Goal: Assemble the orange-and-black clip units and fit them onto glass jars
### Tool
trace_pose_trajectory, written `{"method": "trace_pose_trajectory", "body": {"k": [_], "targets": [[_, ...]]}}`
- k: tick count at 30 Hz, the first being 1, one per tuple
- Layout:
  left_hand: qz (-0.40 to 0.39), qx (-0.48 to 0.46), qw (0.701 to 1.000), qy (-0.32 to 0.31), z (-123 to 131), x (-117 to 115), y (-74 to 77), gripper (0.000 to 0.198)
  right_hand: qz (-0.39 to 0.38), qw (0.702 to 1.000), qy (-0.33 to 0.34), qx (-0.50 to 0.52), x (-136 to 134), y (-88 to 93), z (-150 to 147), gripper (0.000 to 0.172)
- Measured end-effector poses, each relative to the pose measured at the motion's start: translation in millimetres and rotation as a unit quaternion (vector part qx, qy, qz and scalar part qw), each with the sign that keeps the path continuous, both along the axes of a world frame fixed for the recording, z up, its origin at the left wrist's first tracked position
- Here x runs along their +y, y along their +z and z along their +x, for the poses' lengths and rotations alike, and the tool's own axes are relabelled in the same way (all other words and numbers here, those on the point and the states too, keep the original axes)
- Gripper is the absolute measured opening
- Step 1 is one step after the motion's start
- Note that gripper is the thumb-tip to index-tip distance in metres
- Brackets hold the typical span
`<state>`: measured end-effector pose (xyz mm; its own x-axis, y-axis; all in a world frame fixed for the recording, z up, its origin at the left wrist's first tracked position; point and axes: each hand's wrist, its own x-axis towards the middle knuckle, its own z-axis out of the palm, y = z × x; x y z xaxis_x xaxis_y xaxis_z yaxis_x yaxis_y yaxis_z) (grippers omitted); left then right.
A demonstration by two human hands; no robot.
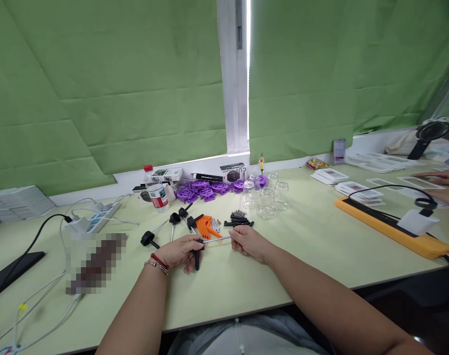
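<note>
My left hand is closed around the black head of a metal rod, a black peg handle pointing down from it. At the rod's other end, the fingers of my right hand pinch the tip. Both hands are just above the table near its front edge. Beyond my left hand lie several similar black-headed rods. Orange plastic pieces and small metal pins are between the hands, farther back. Behind my right hand are short black sticks and a cluster of small screws.
Purple plastic parts, a water bottle and several glass cups stand along the back. At right are a yellow power strip, stacked cards and another person's hand. Cables and a white power strip lie left.
</note>
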<state>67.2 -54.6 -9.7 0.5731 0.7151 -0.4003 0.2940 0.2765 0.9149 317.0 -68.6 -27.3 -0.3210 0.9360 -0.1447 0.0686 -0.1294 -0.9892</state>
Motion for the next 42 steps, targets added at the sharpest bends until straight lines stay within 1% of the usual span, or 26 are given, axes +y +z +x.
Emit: {"method": "trace_pose_trajectory", "body": {"k": [4,7,10,13,21,27,31,35,42], "targets": [[0.004,-0.001,1.000,-0.001,1,-1,1.8,0.031,-0.006,1.000,-0.005,0.005,3,-2.1,1,0.033],[0.006,0.000,1.000,-0.001,2,-3,4.2,0.031,-0.027,0.999,-0.008,0.027,3,0.1,5,0.025],[0.008,-0.001,1.000,0.000,3,-4,5.1,0.032,-0.031,0.998,0.015,0.043,2,2.4,11,0.019],[0.012,-0.003,1.000,0.002,3,-3,4.3,0.032,-0.020,0.998,0.032,0.046,2,1.9,15,0.021],[0.007,0.000,1.000,0.005,3,-3,3.2,0.031,-0.026,0.999,0.025,0.030,1,3.5,12,0.017],[0.008,-0.003,1.000,0.003,3,-3,3.4,0.032,-0.030,0.999,0.025,0.021,2,3.8,10,0.023],[0.008,-0.003,1.000,0.004,4,-4,5.4,0.034,-0.021,0.999,0.016,0.033,2,2.5,11,0.016],[0.006,-0.001,1.000,0.008,4,-4,4.9,0.036,-0.004,0.999,0.027,0.044,3,-1.0,13,0.020],[0.005,-0.002,1.000,0.009,2,-1,0.9,0.034,-0.012,0.999,0.031,0.030,2,1.9,11,0.017]]}}
